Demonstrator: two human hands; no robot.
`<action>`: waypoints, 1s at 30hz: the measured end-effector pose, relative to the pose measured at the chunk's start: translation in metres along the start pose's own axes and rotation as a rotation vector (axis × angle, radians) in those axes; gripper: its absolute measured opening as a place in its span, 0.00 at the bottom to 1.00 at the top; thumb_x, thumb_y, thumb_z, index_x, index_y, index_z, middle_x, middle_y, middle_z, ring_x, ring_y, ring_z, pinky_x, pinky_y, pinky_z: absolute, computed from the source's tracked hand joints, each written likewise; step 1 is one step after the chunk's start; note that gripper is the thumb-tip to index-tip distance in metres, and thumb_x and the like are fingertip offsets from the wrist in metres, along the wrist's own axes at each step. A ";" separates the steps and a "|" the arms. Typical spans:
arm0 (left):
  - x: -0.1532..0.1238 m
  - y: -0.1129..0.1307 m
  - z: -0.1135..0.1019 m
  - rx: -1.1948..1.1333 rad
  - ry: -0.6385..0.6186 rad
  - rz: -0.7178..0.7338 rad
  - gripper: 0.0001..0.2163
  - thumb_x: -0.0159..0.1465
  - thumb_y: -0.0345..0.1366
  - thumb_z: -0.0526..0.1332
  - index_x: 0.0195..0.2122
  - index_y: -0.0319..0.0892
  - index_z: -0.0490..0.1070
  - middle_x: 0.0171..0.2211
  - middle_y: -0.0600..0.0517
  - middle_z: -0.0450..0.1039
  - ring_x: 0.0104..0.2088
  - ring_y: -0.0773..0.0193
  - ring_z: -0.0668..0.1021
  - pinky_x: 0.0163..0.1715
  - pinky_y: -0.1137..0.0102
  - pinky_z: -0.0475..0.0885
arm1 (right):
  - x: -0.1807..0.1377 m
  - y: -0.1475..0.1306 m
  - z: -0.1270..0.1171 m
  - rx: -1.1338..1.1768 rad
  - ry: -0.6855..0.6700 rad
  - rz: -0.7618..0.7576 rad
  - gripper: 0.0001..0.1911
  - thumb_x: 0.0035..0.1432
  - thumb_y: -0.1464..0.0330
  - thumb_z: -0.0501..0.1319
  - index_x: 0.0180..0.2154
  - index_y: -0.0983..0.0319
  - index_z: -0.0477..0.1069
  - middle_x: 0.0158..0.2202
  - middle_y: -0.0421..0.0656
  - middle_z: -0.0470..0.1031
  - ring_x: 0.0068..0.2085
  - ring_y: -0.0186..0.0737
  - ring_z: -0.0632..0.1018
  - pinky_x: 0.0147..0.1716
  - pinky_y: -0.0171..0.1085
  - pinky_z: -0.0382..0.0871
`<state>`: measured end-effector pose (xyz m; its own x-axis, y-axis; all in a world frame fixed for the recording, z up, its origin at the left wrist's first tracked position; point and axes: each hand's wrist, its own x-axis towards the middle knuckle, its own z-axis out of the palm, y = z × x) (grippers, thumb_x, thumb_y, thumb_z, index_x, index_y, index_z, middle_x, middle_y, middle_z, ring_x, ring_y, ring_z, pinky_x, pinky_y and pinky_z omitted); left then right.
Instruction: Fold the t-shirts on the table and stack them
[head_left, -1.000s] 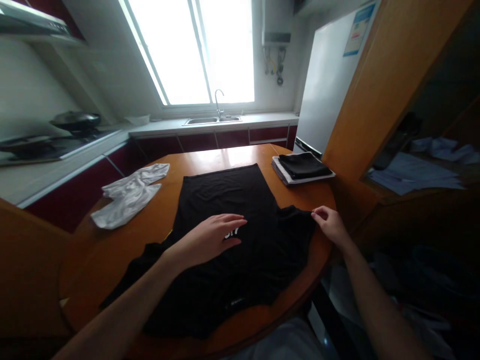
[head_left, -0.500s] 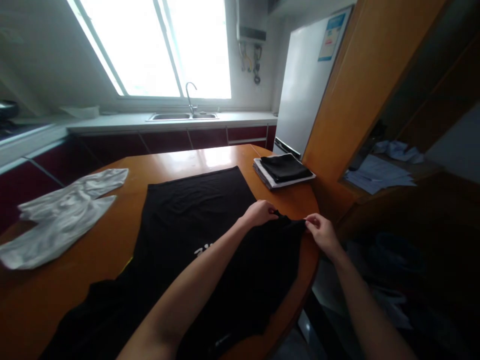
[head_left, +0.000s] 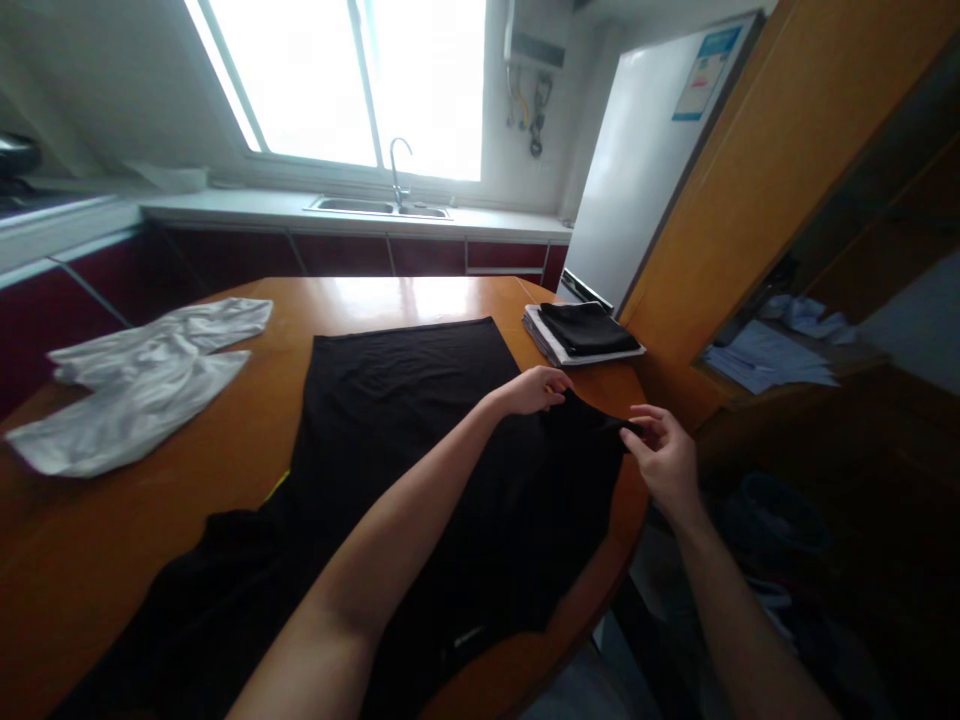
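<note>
A black T-shirt lies spread over the wooden table, its straight hem at the far side. My left hand pinches an edge of the shirt's right-hand part, its forearm crossing over the cloth. Farther right, my right hand has thumb and fingers closed on the corner of that same edge. Between the two hands the edge is lifted and sags slightly. Part of the shirt's front is hidden under my left arm. A small pale label shows near the bottom of the shirt.
White crumpled trousers lie at the table's left. A stack of folded clothes, black on top, sits at the back right. Beyond the wooden table are a counter with a sink and a fridge. Papers lie on a shelf.
The view has shifted, so the room sits differently. My hands have drawn the shirt's edge somewhat straighter, and the right hand's fingers have spread a little around its corner.
</note>
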<state>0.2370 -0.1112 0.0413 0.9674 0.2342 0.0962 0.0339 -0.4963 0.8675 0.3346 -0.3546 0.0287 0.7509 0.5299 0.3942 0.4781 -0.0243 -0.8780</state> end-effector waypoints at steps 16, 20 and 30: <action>-0.039 -0.002 -0.052 -0.073 -0.400 -0.388 0.10 0.53 0.36 0.66 0.36 0.42 0.77 0.38 0.50 0.79 0.35 0.65 0.77 0.26 0.79 0.70 | -0.077 -0.063 0.066 0.008 -0.647 -0.298 0.10 0.66 0.68 0.58 0.44 0.57 0.78 0.45 0.45 0.80 0.46 0.42 0.80 0.46 0.41 0.75; -0.038 -0.016 -0.052 -0.052 -0.389 -0.371 0.18 0.46 0.32 0.71 0.40 0.44 0.76 0.37 0.53 0.77 0.35 0.63 0.78 0.29 0.75 0.74 | -0.063 -0.027 0.041 -0.119 -0.260 -0.094 0.11 0.66 0.64 0.57 0.40 0.60 0.77 0.40 0.47 0.81 0.41 0.46 0.81 0.41 0.42 0.74; -0.028 -0.033 -0.048 0.086 -0.356 -0.502 0.18 0.46 0.32 0.75 0.37 0.41 0.74 0.26 0.56 0.75 0.27 0.64 0.79 0.29 0.72 0.77 | -0.075 0.014 0.010 -0.344 -0.452 -0.052 0.11 0.58 0.62 0.65 0.42 0.58 0.76 0.36 0.43 0.77 0.37 0.45 0.78 0.39 0.43 0.73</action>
<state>0.1963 -0.0611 0.0331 0.8520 0.1702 -0.4950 0.5121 -0.4670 0.7209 0.2807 -0.3864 -0.0158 0.4886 0.8462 0.2127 0.6870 -0.2228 -0.6917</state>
